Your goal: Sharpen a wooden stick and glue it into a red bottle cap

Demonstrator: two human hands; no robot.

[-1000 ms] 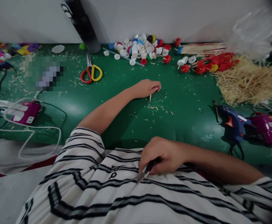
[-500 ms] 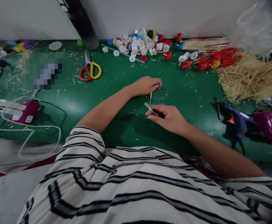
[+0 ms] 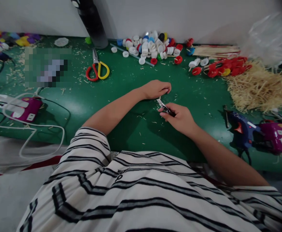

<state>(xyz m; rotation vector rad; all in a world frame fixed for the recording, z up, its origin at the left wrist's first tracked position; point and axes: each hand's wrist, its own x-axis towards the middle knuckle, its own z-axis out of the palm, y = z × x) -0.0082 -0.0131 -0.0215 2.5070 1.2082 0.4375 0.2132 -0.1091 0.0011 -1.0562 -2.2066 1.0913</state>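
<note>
My left hand [image 3: 156, 89] is closed over the green table, its fingers curled round a thin wooden stick [image 3: 160, 97]. Only a short end of that stick shows below the hand; the rest is hidden. Closed as well, my right hand [image 3: 180, 118] grips a utility knife [image 3: 165, 108] with a dark handle. The knife's pale blade points up and left and meets the end of the stick, or lies very close to it. Thin wood shavings are scattered on the table round both hands.
Scissors [image 3: 97, 70] lie to the left and bottle caps [image 3: 148, 46] are heaped along the wall, near a dark bottle [image 3: 92, 24]. On the right are red caps on sticks [image 3: 230, 67], a shavings pile [image 3: 261, 85] and a blue glue gun [image 3: 243, 127]. Cables [image 3: 61, 129] loop at left.
My right hand has moved up with the utility knife, bringing its blade to the stick's end. My left hand keeps its hold on the stick. The view has shifted slightly.
</note>
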